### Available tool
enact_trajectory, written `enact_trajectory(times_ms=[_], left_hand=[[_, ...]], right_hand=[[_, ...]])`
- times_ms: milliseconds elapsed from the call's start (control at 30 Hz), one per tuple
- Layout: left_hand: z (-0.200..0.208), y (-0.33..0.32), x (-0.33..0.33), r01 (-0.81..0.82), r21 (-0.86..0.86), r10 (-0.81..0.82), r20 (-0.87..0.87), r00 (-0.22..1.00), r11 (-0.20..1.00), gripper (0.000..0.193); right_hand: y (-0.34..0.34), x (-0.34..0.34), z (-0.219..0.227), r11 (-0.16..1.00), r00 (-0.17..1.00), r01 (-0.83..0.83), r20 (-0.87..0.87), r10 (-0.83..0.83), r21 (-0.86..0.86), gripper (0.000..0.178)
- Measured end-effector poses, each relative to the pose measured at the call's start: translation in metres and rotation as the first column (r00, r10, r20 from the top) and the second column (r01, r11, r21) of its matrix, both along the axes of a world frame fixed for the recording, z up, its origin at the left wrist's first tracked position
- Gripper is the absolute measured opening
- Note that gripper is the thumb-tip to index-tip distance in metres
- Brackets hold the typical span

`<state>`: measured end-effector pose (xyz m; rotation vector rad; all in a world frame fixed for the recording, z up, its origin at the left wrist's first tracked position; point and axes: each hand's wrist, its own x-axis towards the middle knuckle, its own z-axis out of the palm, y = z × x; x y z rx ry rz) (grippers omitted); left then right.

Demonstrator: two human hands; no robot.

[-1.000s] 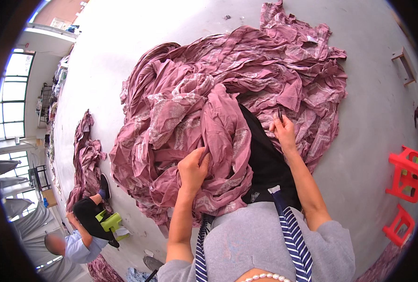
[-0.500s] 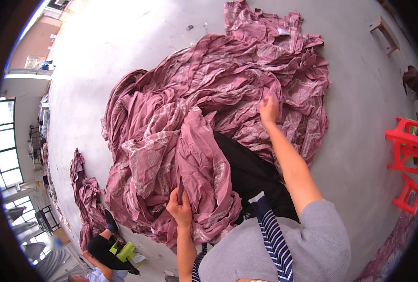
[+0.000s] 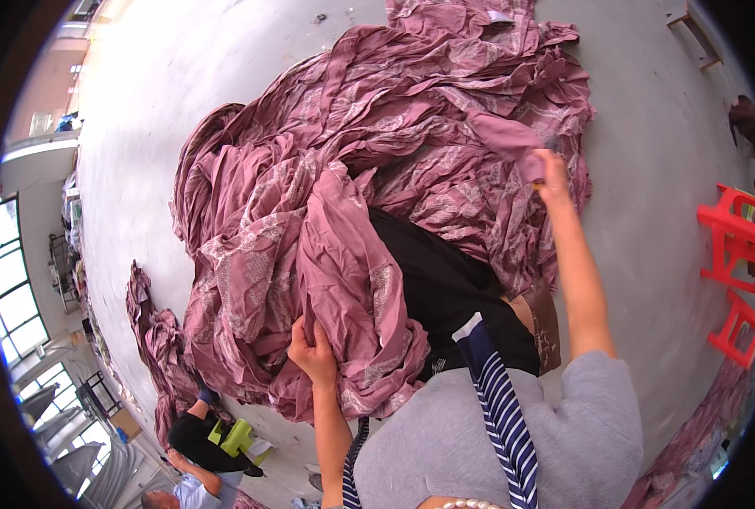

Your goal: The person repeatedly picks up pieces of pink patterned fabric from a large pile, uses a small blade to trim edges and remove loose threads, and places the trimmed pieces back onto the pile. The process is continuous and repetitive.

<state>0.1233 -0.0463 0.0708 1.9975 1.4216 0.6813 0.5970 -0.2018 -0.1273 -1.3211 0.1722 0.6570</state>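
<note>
A big heap of dusty-pink fabric (image 3: 250,263) with a pale woven pattern lies in folds on the floor and over my lap. My left hand (image 3: 313,355) is closed on a fold of it at the near side, thumb up and fingers partly behind the cloth. Out to the right, my right hand (image 3: 552,176) grips a plain pink end of the same cloth, which stretches from the heap and blurs with motion. A tiny yellow spot shows under that hand; what it is I cannot make out. Black trousers (image 3: 445,280) cover my legs between the folds.
Red plastic stools (image 3: 729,242) stand at the right, with a small wooden bench (image 3: 696,38) farther off. Another pink cloth pile (image 3: 159,348) lies at the left, beside a seated person (image 3: 204,450) on a green stool (image 3: 237,439). More fabric (image 3: 700,441) borders the lower right.
My right hand has moved right and slightly nearer, drawing the cloth end out from the heap. The left hand keeps its hold on the fold. The whole view has shifted a little.
</note>
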Motion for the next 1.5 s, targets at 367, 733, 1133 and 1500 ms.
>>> enact_trajectory(times_ms=[367, 733, 1133, 1500], left_hand=[[0.045, 0.007, 0.036, 0.127, 0.353, -0.062, -0.19, 0.98, 0.927, 0.038], [0.069, -0.027, 0.232, 0.579, 0.454, -0.684, 0.098, 0.723, 0.677, 0.084], [0.099, 0.07, 0.074, 0.639, -0.226, -0.297, 0.74, 0.603, 0.735, 0.021], [0.001, 0.005, -0.16, -0.135, -0.324, 0.268, 0.412, 0.871, 0.937, 0.04]], right_hand=[[-0.179, 0.043, 0.187, 0.763, 0.863, 0.471, -0.051, -0.503, 0.442, 0.031], [-0.098, -0.12, 0.405, 0.409, 0.941, -0.295, 0.336, -0.033, 0.864, 0.047], [-0.04, -0.215, 0.411, 0.144, 0.558, -0.686, 0.389, 0.733, 0.713, 0.042], [0.085, -0.298, 0.283, 0.251, 0.31, -0.73, -0.019, 0.951, 0.636, 0.032]])
